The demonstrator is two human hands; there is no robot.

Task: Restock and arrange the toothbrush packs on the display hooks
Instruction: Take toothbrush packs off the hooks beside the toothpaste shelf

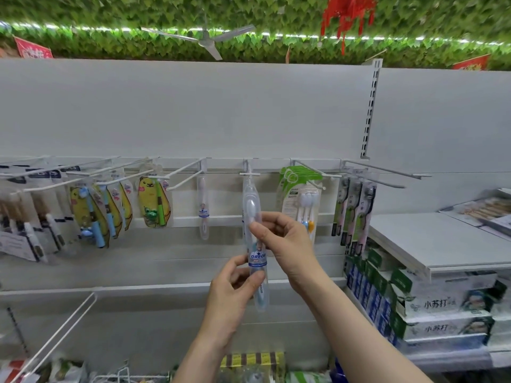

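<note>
While both hands pinch toothbrush pack | hook above

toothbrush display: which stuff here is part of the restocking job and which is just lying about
Job:
- clear toothbrush pack, held by left hand and right hand
- centre hook
- matching hung pack
- yellow bear packs

Just about:
- boxed toothpaste
- ceiling fan
- red decoration
</note>
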